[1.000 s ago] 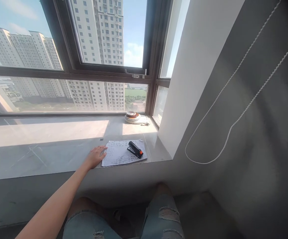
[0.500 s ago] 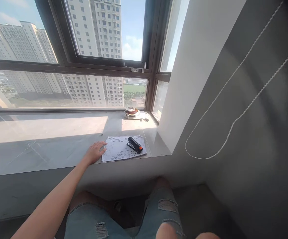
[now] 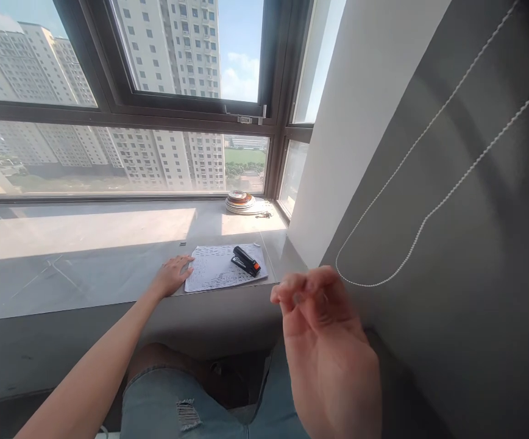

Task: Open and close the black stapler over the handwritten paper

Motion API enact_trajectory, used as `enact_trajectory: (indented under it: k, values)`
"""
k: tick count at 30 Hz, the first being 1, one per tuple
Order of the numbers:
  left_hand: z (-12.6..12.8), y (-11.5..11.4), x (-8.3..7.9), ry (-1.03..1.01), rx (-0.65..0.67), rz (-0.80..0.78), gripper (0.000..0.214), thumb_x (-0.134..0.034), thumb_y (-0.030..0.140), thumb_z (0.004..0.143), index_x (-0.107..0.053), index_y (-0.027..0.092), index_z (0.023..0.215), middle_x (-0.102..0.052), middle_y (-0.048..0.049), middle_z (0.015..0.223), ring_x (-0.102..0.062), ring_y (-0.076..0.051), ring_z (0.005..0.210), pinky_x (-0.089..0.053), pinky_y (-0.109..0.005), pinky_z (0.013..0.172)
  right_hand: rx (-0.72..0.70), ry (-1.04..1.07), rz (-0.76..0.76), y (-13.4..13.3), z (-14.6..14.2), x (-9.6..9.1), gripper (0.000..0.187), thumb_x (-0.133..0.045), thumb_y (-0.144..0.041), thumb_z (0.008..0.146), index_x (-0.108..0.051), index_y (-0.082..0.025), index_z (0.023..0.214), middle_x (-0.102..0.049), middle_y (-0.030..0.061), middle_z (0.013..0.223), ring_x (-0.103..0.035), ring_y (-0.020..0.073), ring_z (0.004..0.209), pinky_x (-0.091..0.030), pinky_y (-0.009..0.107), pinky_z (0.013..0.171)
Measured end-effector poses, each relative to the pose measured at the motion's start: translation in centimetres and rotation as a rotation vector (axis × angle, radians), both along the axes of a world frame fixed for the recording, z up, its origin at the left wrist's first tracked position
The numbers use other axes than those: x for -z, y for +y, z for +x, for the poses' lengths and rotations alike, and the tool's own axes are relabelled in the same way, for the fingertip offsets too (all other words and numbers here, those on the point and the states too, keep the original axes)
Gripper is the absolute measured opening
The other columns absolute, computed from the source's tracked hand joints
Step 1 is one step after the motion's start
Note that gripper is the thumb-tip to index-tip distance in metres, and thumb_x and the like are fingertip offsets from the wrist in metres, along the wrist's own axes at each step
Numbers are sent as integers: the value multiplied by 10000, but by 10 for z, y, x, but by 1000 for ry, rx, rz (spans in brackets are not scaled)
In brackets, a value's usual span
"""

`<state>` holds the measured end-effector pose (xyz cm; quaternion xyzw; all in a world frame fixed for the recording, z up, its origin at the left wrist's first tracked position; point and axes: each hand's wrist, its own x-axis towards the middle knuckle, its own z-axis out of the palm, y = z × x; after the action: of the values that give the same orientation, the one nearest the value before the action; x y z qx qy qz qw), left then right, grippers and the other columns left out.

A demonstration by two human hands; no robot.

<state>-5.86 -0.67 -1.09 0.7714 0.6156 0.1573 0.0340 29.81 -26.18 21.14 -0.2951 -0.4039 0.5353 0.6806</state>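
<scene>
Several sheets of handwritten paper (image 3: 214,274) lie on the window sill as a thin stack. On their right part rests a black stapler (image 3: 246,262) with an orange-red patch at its near end. My left hand (image 3: 172,275) lies on the sill with fingers stretched, their tips at the left edge of the sheets. My right hand (image 3: 326,347) is raised close to the camera, below and right of the stapler and apart from it. Its fingers are loosely bent and a little blurred, and I see nothing held in the palm.
Staples (image 3: 183,244) lie behind the sheets. A stack of round plate-like items (image 3: 241,204) stands in the far corner by the window frame (image 3: 191,116). A beaded blind chain (image 3: 374,285) hangs along the right wall. My knees are below the sill's front edge.
My right hand has risen into view from the bottom edge toward the sill. My left hand stays beside the sheets, and the stapler has not moved on them. The view has shifted slightly.
</scene>
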Motion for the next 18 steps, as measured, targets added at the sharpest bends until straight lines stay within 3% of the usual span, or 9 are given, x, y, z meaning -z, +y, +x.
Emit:
enact_trajectory:
  k: [2,5,9,13,15,18]
  values:
    - [0,-1,-1,-2,7,2,530,-383,523,991,-593,260,1400,-540,-81,1526,-496,-325,1384,-393,-509,1146,-27,120,-83,19,-4,1,218,-690,-485,910,-648,-273,883,-684,51,921,-594,225,829,-484,424,817]
    - [1,-1,-2,0,-4,-2,527,-384,524,987,-597,279,1401,-537,-66,1532,-498,-322,1388,-397,-504,1146,-99,199,-179,25,-3,5,195,-749,-410,867,-655,-239,865,-703,70,980,-563,199,778,-487,392,773]
    - [1,-3,-5,2,-19,-35,542,-368,551,990,-582,299,1419,-518,-55,1550,-481,-330,1404,-413,-500,1128,-126,250,-230,20,-4,6,202,-782,-392,833,-655,-234,840,-696,65,936,-532,187,745,-478,369,732]
    - [1,-3,-5,-4,2,-32,548,-356,553,999,-579,286,1423,-527,-71,1540,-482,-328,1401,-402,-495,1133,-119,270,-235,25,-7,-4,214,-777,-405,841,-650,-233,856,-643,43,848,-503,172,718,-458,342,696]
    - [1,-4,-5,-3,5,-28,543,-360,548,1000,-580,286,1421,-528,-71,1539,-487,-323,1396,-405,-488,1130,-170,212,-211,23,-5,-10,231,-750,-441,864,-641,-239,850,-549,2,707,-438,151,639,-425,320,643]
    - [2,-4,-6,3,-2,-12,520,-382,526,994,-593,288,1406,-545,-66,1523,-497,-321,1386,-419,-479,1116,-365,-35,-117,-3,3,-4,250,-736,-501,865,-647,-268,853,-437,-30,623,-377,147,595,-380,308,597]
